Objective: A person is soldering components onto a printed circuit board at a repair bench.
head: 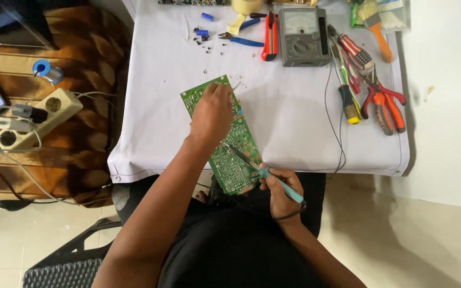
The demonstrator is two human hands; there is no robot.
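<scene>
Pressing circuit board (225, 144), left hand (211, 114); right hand (278, 192) gripping soldering iron (265, 173).

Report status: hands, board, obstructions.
Left hand pressing on green circuit board. Right hand holds soldering iron, tip on board. Nothing blocking.

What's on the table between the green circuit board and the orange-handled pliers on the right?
In the head view, mostly bare white table cover lies between the circuit board and the orange-handled pliers, crossed by a thin dark wire. A yellow-and-black screwdriver lies just beside the pliers.
</scene>
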